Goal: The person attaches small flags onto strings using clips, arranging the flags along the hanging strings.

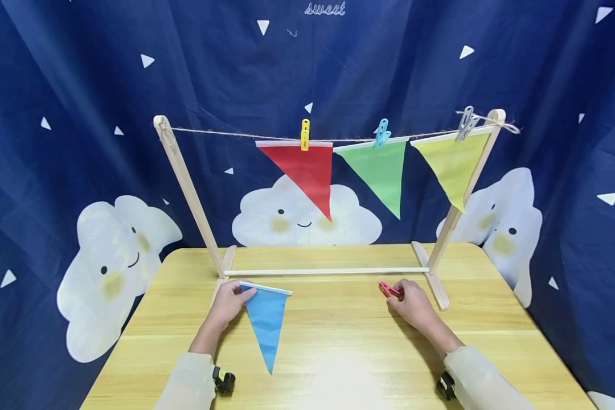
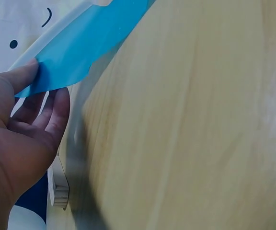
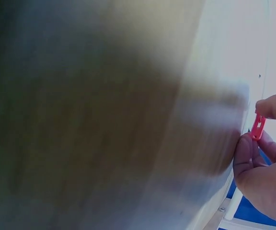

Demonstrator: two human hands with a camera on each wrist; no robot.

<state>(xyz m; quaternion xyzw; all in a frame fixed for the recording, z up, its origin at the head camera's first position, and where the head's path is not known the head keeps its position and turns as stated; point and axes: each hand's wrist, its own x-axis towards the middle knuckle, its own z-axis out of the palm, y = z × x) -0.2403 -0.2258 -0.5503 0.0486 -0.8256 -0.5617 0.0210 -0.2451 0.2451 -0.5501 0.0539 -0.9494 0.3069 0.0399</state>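
Observation:
A blue triangular pennant [image 1: 267, 319] with a white top band hangs from my left hand [image 1: 229, 302], whose thumb and fingers pinch its upper left corner. The left wrist view shows the thumb on the near face of the blue cloth [image 2: 80, 57] and the fingers behind it. My right hand [image 1: 412, 303] holds a small red clothespin [image 1: 389, 290] between thumb and fingers, over the right side of the table. In the right wrist view the red clothespin [image 3: 258, 127] sits at the fingertips.
A twine [image 1: 215, 133] spans two wooden posts. From it hang a red pennant [image 1: 307, 171] under a yellow clothespin [image 1: 304, 135], a green pennant [image 1: 381, 171] under a light blue clothespin [image 1: 382, 134], and a yellow pennant [image 1: 453, 162] under grey clothespins [image 1: 466, 122]. A white rod [image 1: 328, 271] joins the stand's feet.

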